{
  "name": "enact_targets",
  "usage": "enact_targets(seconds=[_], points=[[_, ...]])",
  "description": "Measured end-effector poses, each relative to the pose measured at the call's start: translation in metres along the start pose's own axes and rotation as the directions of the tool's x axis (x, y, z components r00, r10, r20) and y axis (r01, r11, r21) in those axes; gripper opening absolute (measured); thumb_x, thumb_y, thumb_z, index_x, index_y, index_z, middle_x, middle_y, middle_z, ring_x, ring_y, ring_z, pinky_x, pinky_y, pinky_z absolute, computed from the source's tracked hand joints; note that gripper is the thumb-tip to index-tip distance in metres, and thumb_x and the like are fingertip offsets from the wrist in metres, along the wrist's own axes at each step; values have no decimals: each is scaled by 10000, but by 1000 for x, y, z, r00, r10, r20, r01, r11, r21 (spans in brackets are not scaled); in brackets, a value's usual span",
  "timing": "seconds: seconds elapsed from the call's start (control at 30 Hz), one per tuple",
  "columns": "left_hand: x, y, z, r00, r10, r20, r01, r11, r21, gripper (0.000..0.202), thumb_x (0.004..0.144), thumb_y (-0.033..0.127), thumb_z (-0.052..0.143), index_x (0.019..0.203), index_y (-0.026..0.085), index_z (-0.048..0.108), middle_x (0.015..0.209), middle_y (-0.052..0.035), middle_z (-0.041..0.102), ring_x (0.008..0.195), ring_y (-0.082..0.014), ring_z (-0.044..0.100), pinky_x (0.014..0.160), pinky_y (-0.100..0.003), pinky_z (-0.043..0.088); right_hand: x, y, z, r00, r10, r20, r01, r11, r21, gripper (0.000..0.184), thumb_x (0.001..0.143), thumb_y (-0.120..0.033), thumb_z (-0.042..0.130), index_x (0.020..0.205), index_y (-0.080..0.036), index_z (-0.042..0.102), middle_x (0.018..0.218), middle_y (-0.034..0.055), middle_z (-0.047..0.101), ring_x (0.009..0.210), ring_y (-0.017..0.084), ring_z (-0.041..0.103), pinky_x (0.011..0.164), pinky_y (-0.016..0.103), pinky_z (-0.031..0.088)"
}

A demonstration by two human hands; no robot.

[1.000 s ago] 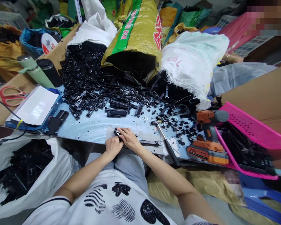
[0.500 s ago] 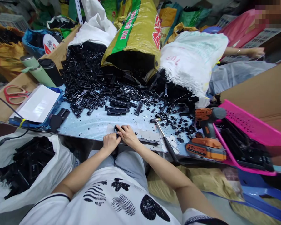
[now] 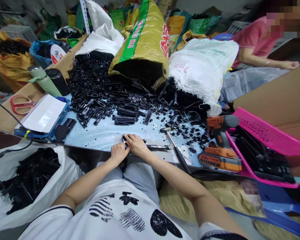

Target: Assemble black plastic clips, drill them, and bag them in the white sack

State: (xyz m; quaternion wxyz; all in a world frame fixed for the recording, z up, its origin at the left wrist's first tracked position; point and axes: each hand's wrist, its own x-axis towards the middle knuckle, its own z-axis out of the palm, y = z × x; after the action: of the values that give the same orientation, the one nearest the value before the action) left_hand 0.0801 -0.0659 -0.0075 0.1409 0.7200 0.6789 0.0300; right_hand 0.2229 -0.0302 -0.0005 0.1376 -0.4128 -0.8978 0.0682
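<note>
At the table's front edge, my left hand point(image 3: 119, 153) is closed on the near end of a long, narrow black part point(image 3: 157, 147). My right hand point(image 3: 138, 145) lies over the same part, its fingers bent and pressed on it close to the left hand's fingers. The part stretches to the right over a flat grey metal plate point(image 3: 166, 155); the end under my fingers is mostly hidden. Just right of it lies a hammer point(image 3: 175, 146) with a black grip, its head pointing away from me.
Heaped black parts point(image 3: 90, 86) spill from a yellow sack point(image 3: 140, 50) and white sacks. A cordless drill point(image 3: 221, 143) and pink basket point(image 3: 270, 140) stand right. Scissors point(image 3: 22, 104) and green bottle point(image 3: 43, 80) are left. A co-worker's arm point(image 3: 262, 61) shows behind.
My right hand has flattened slightly over the black part, and the part's right end has tilted up a little. The co-worker's arm has shifted right; the view has moved slightly.
</note>
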Motion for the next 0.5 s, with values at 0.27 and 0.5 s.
enact_targets(seconds=[0.27,0.5], points=[[28,12,-16,799,577,-169,-570,816,94,502,839,506,532,1166,127,523,1153,-159,572,1086,-286,509,889,-384,386,-84,71,-20,980,117,-159,-120,993,-13,701,875,-514,482,1448,-177,261,1302,165,485,1137,276,505,904,406,458],[57,36,2,742,668,-53,-668,744,20,440,821,414,595,1147,132,507,1048,-111,589,1005,-258,517,824,-364,394,-85,92,2,999,-45,-25,44,998,-44,532,913,-453,451,1357,-161,420,1072,127,608,937,223,554,805,354,448]])
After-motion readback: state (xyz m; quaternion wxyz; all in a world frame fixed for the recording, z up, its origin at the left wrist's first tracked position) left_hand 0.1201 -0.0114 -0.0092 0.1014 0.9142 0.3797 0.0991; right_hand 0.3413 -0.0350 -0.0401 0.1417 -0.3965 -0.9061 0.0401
